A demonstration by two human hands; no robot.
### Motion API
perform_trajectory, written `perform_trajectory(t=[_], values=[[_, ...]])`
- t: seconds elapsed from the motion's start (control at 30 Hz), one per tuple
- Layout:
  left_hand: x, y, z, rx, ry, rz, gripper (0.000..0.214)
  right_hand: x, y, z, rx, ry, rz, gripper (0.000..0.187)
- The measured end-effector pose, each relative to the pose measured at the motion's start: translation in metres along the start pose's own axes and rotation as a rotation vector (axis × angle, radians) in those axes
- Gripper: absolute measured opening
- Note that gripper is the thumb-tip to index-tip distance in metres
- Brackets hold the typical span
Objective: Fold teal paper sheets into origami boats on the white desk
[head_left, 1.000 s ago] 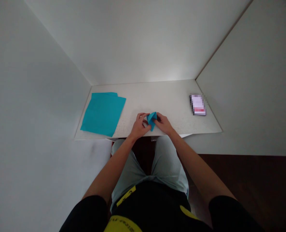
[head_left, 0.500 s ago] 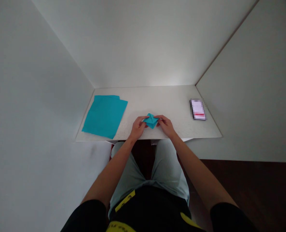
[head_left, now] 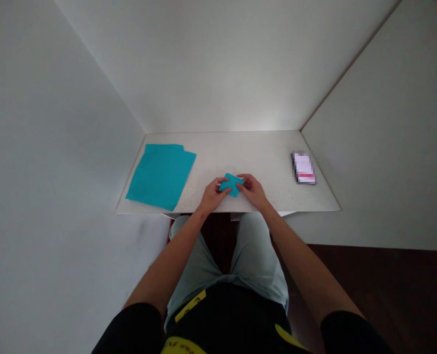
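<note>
Between my two hands is a small folded piece of blue paper [head_left: 231, 184], just above or on the white tabletop near its front edge. My left hand [head_left: 214, 191] pinches its left side, thumb on the near face and fingers along the far edge. On the opposite side my right hand [head_left: 253, 191] grips the right corner, its thumb pressing the front. The folded paper looks fairly flat, with a crease near its middle; its underside is hidden.
Larger blue paper sheets [head_left: 161, 178] lie overlapped on the left of the white table [head_left: 247, 150]. A phone [head_left: 304, 167], its screen blurred out, rests at the right. Pale walls [head_left: 218, 69] enclose the table at the back and both sides.
The folded paper has gone from a raised, opened shape with visible flaps to a flatter one. Both thumbs have moved onto its front face.
</note>
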State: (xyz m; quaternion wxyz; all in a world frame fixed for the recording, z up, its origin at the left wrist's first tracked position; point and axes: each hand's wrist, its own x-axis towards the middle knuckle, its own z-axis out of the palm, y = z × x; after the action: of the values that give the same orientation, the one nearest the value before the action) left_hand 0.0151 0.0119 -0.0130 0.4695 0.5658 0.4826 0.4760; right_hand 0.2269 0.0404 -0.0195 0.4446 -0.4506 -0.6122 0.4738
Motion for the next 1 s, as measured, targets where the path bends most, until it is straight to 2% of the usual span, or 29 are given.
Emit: perform_trajectory(t=[0.07, 0.13, 0.27, 0.4, 0.67, 0.87, 1.0], values=[[0.000, -0.003, 0.000, -0.003, 0.011, 0.010, 0.089, 0.000, -0.001, 0.000, 0.019, 0.004, -0.003, 0.059], [0.001, -0.006, 0.000, 0.030, -0.002, 0.008, 0.102, 0.001, -0.002, 0.000, 0.004, -0.005, -0.010, 0.061], [0.002, -0.008, -0.001, 0.124, -0.014, 0.019, 0.077, 0.001, -0.005, -0.002, -0.070, -0.010, -0.019, 0.052], [0.003, -0.002, 0.001, 0.062, 0.020, 0.029, 0.041, -0.001, -0.007, -0.004, -0.142, -0.035, -0.021, 0.043], [0.009, 0.007, 0.002, 0.071, 0.030, -0.053, 0.044, 0.001, -0.009, -0.002, -0.109, -0.076, 0.004, 0.041], [0.015, 0.011, 0.006, -0.001, 0.112, -0.109, 0.032, 0.006, -0.008, -0.004, -0.119, 0.009, 0.022, 0.045], [0.016, 0.015, 0.008, -0.106, 0.162, -0.155, 0.038, 0.008, -0.008, -0.005, -0.054, 0.097, 0.021, 0.048]])
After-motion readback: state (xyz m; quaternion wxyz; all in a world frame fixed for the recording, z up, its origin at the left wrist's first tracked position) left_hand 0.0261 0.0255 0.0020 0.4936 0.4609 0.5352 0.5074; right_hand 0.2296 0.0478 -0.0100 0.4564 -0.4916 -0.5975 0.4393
